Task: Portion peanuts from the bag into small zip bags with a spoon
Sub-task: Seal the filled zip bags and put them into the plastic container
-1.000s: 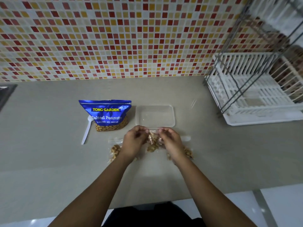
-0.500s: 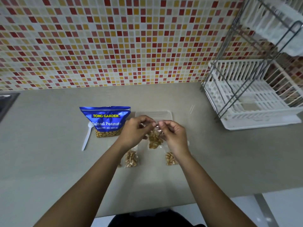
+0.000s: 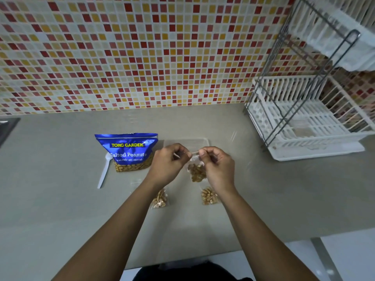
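Blue peanut bag [image 3: 126, 152] stood upright, white spoon [image 3: 103, 173] laid just left. Filled zip bag [image 3: 196, 172] held by top; two more zip bags [image 3: 160, 199] [image 3: 209, 196] laid nearer counter [image 3: 60, 199] front edge.

Mosaic tile wall [image 3: 142, 47], grey counter [image 3: 50, 199], dish rack [image 3: 304, 122]

Zip bag [image 3: 195, 169] pinched between my left hand [image 3: 169, 165] and right hand [image 3: 218, 169]: thin clear plastic film. Left of my left hand: peanut bag [image 3: 126, 151], glossy blue foil-look; spoon [image 3: 104, 171], smooth white plastic. Under my hands: counter [image 3: 60, 199], matt grey. Far right: rack [image 3: 304, 122], white plastic, grey metal wire.
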The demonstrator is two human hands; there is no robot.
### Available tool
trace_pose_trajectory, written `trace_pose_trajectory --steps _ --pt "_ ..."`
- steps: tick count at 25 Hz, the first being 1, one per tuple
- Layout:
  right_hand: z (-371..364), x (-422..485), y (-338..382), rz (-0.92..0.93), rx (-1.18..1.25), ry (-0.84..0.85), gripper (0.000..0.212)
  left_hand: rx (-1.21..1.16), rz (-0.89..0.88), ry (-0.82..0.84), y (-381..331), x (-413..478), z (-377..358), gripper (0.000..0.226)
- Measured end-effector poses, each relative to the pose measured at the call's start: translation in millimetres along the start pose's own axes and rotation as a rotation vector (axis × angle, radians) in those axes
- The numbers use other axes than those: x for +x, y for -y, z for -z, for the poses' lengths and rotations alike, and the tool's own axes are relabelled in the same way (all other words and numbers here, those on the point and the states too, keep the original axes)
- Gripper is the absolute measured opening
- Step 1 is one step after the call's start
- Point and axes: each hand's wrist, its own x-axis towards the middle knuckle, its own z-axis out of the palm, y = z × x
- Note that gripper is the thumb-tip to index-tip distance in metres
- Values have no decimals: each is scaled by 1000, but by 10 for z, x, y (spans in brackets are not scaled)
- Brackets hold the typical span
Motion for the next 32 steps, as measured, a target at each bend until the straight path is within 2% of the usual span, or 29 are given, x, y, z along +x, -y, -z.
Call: trace_pose_trajectory --steps 3,10,12,15,18,19,20,21,23,24,27,32 --pt "62 22 -21 -26 13 12 10 8 34 40 33 -6 15 10" --pt "71 43 -124 -58 2 45 16 43 64 71 138 18 28 13" --pt "87 23 -199 -120 46 94 13 -70 129 90 200 -11 0 14" --pt "92 2 -305 -288 252 132 13 -439 239 203 264 -194 -157 12" --pt "108 4 -446 -455 365 156 10 -628 330 233 366 -426 -442 30" --pt "125 -3 -516 -430 257 181 7 -652 373 183 410 -474 -524 31" --pt "164 -7 -598 -323 38 230 10 -647 417 124 461 -502 -592 31" --pt "216 -8 -689 -158 -261 299 22 -603 447 77 525 -526 -643 31" --pt "323 -48 -863 90 -726 421 41 -412 437 57 669 -558 -719 30" --pt "368 -89 -931 122 -828 471 43 -296 400 75 743 -571 -756 30" --pt "463 -251 -1110 152 -889 564 42 6 298 120 836 -589 -856 35" --pt "504 -328 -1210 213 -956 608 43 307 124 203 812 -590 -1014 41"
